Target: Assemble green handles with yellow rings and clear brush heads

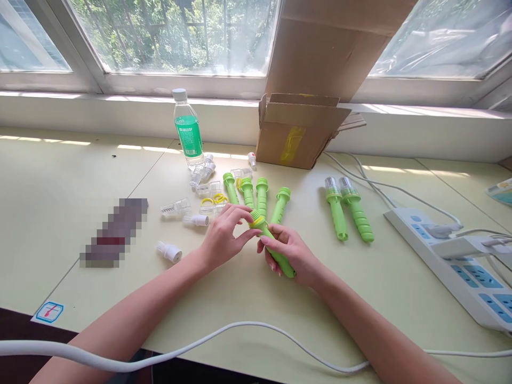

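My right hand (298, 256) is wrapped round a green flashlight handle (280, 260), which tilts with its threaded end up and to the left. A yellow rubber ring (259, 220) sits around that threaded end. There, the thumb and fingers of my left hand (223, 234) close on the ring. Several more green handles (262, 194) lie just beyond my hands. Left of them are loose yellow rings (220, 198), clear ribbed caps (176, 207) and white lamp inserts (197, 220). Another white insert (170, 252) lies nearer my left forearm.
Two green flashlights with clear tops (352, 208) lie to the right, beside a white power strip (452, 261) with plugs and cables. A water bottle (188, 130) and an open cardboard box (296, 133) stand at the back. A white cable (248, 323) crosses the front.
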A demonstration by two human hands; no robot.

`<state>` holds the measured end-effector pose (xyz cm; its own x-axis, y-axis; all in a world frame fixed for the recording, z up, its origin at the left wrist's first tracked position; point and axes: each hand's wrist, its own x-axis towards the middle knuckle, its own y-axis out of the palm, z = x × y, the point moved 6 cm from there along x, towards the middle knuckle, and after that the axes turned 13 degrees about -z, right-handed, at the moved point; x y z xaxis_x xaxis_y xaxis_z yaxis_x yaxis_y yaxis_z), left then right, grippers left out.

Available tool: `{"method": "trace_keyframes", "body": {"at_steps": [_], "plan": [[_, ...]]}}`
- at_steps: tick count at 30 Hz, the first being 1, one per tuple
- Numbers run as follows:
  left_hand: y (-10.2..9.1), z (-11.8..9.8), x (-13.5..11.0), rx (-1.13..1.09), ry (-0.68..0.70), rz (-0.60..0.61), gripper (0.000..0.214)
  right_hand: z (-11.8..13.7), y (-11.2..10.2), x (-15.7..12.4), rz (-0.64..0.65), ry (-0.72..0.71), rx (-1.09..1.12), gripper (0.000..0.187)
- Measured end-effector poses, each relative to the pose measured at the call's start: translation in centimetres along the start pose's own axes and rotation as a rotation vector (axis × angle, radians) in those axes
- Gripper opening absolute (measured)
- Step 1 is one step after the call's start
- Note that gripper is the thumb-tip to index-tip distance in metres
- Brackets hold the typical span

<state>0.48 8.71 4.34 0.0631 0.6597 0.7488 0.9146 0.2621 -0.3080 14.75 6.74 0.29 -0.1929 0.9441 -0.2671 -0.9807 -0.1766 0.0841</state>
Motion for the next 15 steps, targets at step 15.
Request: {"method": "trace_keyframes", "body": {"at_steps": [15], "plan": [[0.0,2.5,-0.1,-0.373,-0.592,-0.030,0.015,-0.1,-0.6,0.5,-0.080,0.000,0.098,0.029]]}}
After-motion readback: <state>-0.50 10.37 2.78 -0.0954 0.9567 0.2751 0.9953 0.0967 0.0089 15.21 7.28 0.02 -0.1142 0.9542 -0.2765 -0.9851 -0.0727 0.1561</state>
